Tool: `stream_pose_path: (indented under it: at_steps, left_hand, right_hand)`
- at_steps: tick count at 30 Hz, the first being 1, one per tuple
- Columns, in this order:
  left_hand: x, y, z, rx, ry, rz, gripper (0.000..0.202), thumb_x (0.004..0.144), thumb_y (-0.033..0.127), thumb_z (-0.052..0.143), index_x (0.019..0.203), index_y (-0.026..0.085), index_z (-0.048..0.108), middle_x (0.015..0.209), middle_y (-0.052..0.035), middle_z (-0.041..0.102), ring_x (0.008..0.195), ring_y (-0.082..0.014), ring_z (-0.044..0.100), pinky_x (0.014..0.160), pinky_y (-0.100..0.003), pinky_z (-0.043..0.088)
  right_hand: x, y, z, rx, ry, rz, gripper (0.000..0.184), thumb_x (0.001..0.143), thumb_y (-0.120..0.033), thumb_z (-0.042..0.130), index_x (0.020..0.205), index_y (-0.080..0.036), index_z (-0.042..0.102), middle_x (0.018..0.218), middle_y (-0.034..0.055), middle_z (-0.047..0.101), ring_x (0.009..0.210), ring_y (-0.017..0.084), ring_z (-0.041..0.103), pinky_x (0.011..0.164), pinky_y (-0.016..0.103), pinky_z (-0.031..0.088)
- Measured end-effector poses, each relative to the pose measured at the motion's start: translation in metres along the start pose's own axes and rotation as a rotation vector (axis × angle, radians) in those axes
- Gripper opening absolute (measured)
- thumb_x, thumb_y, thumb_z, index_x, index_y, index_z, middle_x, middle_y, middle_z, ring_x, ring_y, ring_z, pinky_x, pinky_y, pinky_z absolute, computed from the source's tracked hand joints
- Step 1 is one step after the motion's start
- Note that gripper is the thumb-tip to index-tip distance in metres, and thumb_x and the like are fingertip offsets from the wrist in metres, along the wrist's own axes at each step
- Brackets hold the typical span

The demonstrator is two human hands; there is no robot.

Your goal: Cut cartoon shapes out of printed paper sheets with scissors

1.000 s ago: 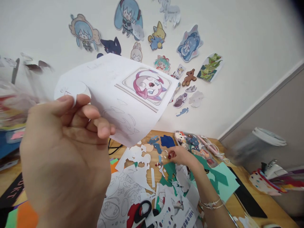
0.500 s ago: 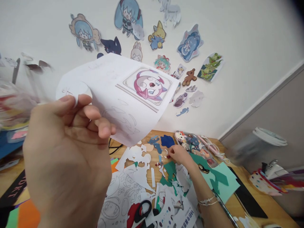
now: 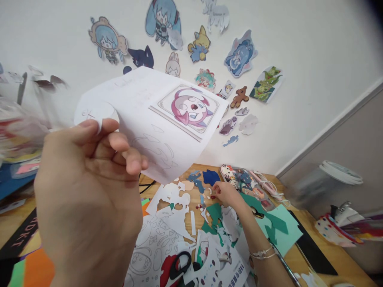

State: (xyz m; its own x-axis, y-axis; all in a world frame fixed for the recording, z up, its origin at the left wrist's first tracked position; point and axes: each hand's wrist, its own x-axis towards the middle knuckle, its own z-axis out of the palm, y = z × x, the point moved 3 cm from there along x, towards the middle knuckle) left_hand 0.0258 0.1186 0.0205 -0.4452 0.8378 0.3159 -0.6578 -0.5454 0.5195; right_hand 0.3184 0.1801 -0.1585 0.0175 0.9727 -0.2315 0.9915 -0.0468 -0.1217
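Raised close to the camera, my left hand (image 3: 92,191) pinches a white paper sheet (image 3: 131,99) by its curled corner between thumb and index finger. A pink-haired cartoon head is printed in colour on the sheet, with faint outline shapes below it. My right hand (image 3: 229,195) reaches down to the table with thumb and fingers drawn together. A small dark red bit shows at those fingertips; whether it is held or lies on the table is unclear. Around them lie blue paper cutouts (image 3: 211,177) and white paper scraps (image 3: 173,199).
Black-handled scissors (image 3: 181,265) lie among green and white scraps at the front. Sheets of outline drawings (image 3: 149,247) spread left of them. A clear case of cartoon figures (image 3: 243,179) stands at the back; a mint sheet (image 3: 285,231) lies to the right. Cartoon cutouts hang on the wall.
My left hand and the sheet have shifted slightly to the right in view. My right hand has stayed at nearly the same place, its fingers still together.
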Motion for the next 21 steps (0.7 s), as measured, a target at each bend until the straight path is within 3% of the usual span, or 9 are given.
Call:
stream_pose_path:
  at_steps: [11, 21]
  left_hand:
    - [0.0006, 0.0002, -0.003, 0.079, 0.038, -0.008, 0.022, 0.081, 0.019, 0.048, 0.062, 0.023, 0.059, 0.066, 0.0029, 0.055, 0.042, -0.0057, 0.039, 0.037, -0.019, 0.043]
    - [0.002, -0.0007, -0.0017, 0.035, -0.025, 0.034, 0.023, 0.083, 0.015, 0.042, 0.067, 0.018, 0.057, 0.068, 0.0035, 0.049, 0.045, -0.0047, 0.038, 0.038, -0.015, 0.04]
  right_hand:
    - [-0.0053, -0.0029, -0.0065, 0.045, 0.069, -0.019, 0.021, 0.088, -0.029, 0.05, 0.099, -0.013, 0.056, 0.091, 0.0036, 0.06, 0.077, 0.015, 0.059, 0.07, 0.035, 0.05]
    - [-0.0042, 0.0036, -0.0076, 0.138, 0.078, -0.042, 0.019, 0.088, -0.028, 0.05, 0.099, -0.013, 0.056, 0.089, 0.0031, 0.06, 0.075, 0.014, 0.059, 0.068, 0.033, 0.05]
